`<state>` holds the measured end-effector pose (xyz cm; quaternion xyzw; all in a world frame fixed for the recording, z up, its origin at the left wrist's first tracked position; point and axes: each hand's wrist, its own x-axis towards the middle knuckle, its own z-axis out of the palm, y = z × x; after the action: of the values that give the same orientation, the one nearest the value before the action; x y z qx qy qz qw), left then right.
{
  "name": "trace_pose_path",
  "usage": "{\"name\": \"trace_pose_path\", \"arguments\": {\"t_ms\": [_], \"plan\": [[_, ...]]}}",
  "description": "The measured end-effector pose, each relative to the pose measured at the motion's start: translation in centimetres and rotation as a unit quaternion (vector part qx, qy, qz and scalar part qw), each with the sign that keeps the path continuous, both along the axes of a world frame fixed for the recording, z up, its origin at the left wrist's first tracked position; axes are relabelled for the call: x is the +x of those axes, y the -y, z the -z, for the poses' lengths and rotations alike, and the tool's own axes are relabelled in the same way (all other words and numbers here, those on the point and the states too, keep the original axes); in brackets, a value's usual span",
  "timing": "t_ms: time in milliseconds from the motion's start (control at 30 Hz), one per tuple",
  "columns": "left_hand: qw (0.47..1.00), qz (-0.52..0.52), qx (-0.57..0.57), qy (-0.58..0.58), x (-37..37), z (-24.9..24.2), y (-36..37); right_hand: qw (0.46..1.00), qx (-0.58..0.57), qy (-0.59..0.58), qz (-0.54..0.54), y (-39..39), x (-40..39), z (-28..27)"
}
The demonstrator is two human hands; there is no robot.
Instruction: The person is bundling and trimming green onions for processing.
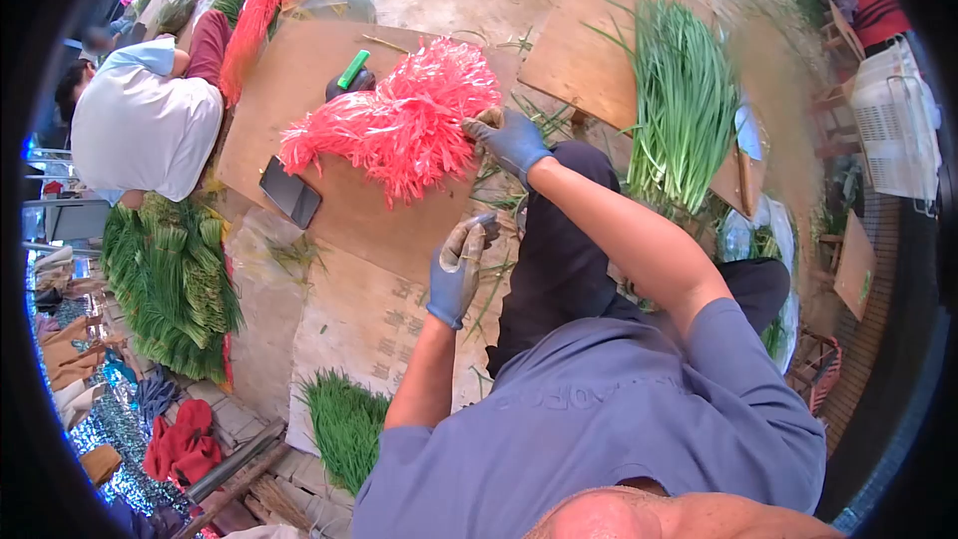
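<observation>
My right hand [507,143], in a blue-grey glove, is at the right edge of a heap of red plastic strips [399,130] on a wooden board. Its fingers are pinched together on the ends of the strips. Lower down, in front of the board's near edge, my left hand [461,265] is raised in a matching glove. Its fingers are loosely bent, and I see nothing held in them. Right of my right arm, a big bundle of green chives [684,105] lies on a second board.
On the first board [259,140] lie a phone [289,192] and a green-handled tool [352,71]. A knife-like blade [746,135] rests beside the chives. More green bundles [165,284] lie left, near a seated person [150,120]. A white crate [891,125] stands far right.
</observation>
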<state>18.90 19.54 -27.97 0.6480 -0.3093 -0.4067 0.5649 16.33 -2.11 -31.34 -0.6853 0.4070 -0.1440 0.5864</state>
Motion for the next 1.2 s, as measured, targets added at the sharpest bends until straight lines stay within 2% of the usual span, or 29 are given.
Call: {"name": "trace_pose_path", "arguments": {"t_ms": [133,233,300,333,367,400,467,533,600,733,767,867,900,1000,1033,1100,1200], "plan": [[1.000,-0.018,0.004,-0.015,-0.1,-0.4,-0.9,0.995,0.037,0.083,0.044,-0.2,0.1,0.9],[1.000,-0.020,0.002,-0.011,-0.1,-0.9,-0.9,0.987,-0.086,0.092,0.100,0.1,-1.5,0.6],[1.000,-0.014,-0.013,0.003,-0.5,-1.2,-0.4,0.983,0.019,0.142,0.118,1.1,-4.4,-0.7],[0.981,-0.019,-0.051,0.186,-0.3,-1.5,0.2,0.976,0.068,0.165,0.123,1.2,-5.6,-2.3],[0.928,-0.027,-0.087,0.361,0.4,-1.9,1.1,0.960,0.061,0.254,0.105,1.1,-6.4,-3.6],[0.844,-0.030,-0.118,0.522,0.8,-2.4,1.8,0.966,0.057,0.241,0.074,1.0,-6.8,-3.4],[0.756,-0.050,-0.109,0.643,1.9,-4.9,5.2,0.974,0.046,0.224,0.008,1.5,-6.0,-2.1],[0.775,0.051,-0.023,0.629,5.1,-2.6,9.0,0.967,0.109,0.229,0.029,1.0,-5.4,-2.6],[0.753,0.106,0.024,0.649,9.0,0.6,10.7,0.954,0.132,0.263,0.064,1.4,-4.9,-3.5],[0.727,0.185,0.117,0.650,10.0,-1.4,12.0,0.966,0.110,0.235,0.005,1.6,-5.8,-4.7],[0.705,0.177,0.096,0.680,9.9,-1.4,12.3,0.973,0.104,0.207,-0.001,1.6,-5.7,-4.7],[0.666,0.165,0.180,0.704,11.0,-1.0,13.4,0.986,0.025,0.167,0.018,2.7,-7.0,-5.2],[0.641,0.115,0.127,0.748,12.5,0.4,13.2,0.989,-0.032,0.142,0.032,3.5,-7.9,-5.3],[0.637,0.081,0.170,0.747,15.6,0.5,11.4,0.978,-0.171,0.065,0.103,8.1,-11.9,-4.5],[0.651,0.087,0.180,0.732,16.3,0.7,10.9,0.984,-0.102,0.099,0.108,9.2,-14.3,-6.8],[0.680,0.096,0.194,0.701,17.4,1.0,10.8,0.959,0.000,0.251,0.132,12.4,-18.5,-7.4],[0.669,0.098,0.184,0.713,17.3,0.8,10.9,0.940,-0.020,0.313,0.134,12.2,-23.5,-13.3]]}}
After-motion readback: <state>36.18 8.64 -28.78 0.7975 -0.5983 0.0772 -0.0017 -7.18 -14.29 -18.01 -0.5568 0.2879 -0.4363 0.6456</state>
